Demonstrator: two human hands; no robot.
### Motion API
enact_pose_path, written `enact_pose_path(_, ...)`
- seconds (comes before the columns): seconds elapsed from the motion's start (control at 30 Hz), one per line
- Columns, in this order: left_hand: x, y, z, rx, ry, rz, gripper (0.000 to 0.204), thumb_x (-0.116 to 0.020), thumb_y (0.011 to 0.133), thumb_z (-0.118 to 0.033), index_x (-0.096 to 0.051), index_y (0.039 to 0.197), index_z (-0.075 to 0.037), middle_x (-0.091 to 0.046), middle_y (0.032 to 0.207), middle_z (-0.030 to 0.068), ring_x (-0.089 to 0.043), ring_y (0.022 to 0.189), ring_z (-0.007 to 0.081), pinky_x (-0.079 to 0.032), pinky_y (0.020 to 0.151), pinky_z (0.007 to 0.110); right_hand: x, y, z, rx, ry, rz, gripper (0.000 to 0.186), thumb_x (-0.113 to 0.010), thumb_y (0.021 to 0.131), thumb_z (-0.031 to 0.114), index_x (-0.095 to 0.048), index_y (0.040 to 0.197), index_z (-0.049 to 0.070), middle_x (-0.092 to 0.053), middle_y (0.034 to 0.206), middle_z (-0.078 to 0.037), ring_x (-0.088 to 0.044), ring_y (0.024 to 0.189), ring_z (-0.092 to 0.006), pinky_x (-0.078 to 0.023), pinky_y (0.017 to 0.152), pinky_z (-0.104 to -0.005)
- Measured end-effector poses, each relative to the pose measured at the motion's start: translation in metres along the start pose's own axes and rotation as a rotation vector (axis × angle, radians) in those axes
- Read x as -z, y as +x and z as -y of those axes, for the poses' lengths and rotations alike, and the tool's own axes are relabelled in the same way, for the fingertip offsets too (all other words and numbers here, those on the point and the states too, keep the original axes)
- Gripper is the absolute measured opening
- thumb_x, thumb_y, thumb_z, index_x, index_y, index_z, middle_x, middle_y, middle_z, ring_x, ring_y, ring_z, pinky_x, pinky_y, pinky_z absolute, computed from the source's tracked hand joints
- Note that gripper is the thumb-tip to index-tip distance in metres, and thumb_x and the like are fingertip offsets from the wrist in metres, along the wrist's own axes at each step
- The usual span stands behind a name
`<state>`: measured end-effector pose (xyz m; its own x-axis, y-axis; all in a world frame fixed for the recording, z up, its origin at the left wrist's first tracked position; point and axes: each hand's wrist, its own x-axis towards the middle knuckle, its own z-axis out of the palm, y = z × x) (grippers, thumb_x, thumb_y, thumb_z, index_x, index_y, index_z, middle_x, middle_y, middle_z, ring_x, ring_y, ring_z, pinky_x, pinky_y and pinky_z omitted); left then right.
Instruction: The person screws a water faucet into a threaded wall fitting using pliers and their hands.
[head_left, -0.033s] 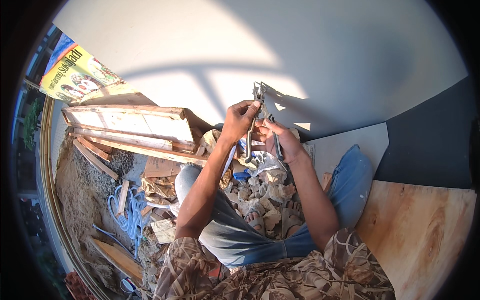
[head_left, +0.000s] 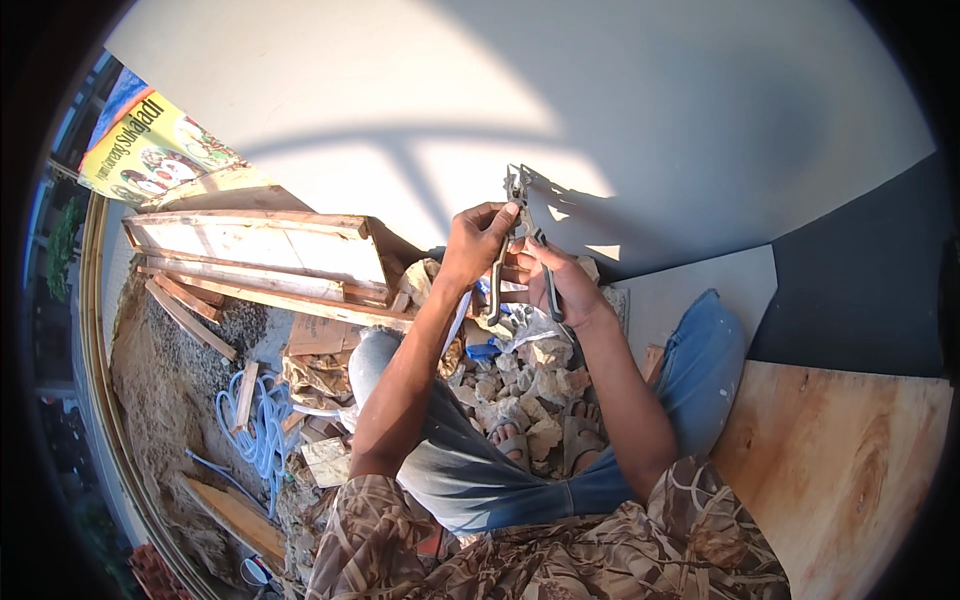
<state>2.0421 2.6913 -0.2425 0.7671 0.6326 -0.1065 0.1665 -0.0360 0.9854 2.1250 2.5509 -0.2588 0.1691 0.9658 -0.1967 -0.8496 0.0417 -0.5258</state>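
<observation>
Both my hands are on a pair of pliers with metal jaws and dark-edged handles, held upright in front of the pale wall. My left hand pinches it just below the jaws, thumb on the near side. Lower down, my right hand holds the right handle, its fingers reaching across between the two spread handles. The jaws point up, and nothing that I can make out is between them. Part of the left handle is behind my left hand.
The pale wall rises close beyond the pliers. Broken rubble lies around my sandalled feet. To the left are wooden-framed panels, loose timber strips and a coiled blue hose. A plywood sheet lies at the right.
</observation>
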Motion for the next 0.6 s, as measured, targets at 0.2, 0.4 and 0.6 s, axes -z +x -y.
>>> enact_pose_path(0.2,-0.003,0.000,-0.001,-0.020,0.044,-0.018,0.039,-0.063,0.096,-0.034,-0.069,0.102,0.004,-0.063,0.069,0.0012,-0.053,0.058,0.0056,-0.043,0.049,0.023,-0.005,0.005,-0.016,0.081,0.005,-0.091,0.025,-0.051,0.100,0.026,-0.050,0.115,0.005,-0.056,0.107,-0.012,-0.061,0.099,-0.0268,-0.056,0.084,-0.0470)
enact_pose_path(0.4,0.002,0.000,0.000,-0.007,0.046,-0.005,0.038,-0.064,0.096,-0.034,-0.070,0.099,0.003,-0.064,0.071,0.0012,-0.051,0.060,0.0048,-0.043,0.052,0.023,-0.011,0.001,-0.017,0.043,0.021,-0.113,0.027,-0.055,0.097,0.024,-0.047,0.114,0.003,-0.058,0.102,-0.020,-0.066,0.092,-0.0334,-0.060,0.076,-0.0431)
enact_pose_path(0.6,0.014,0.011,0.021,0.154,-0.279,0.082,0.032,-0.061,0.098,-0.026,-0.067,0.107,0.003,-0.068,0.082,0.0061,-0.059,0.071,0.0088,-0.048,0.062,0.023,-0.007,0.004,-0.018,0.031,0.095,-0.035,0.030,-0.046,0.102,0.029,-0.045,0.118,0.003,-0.059,0.104,-0.017,-0.065,0.095,-0.0292,-0.059,0.080,-0.0458)
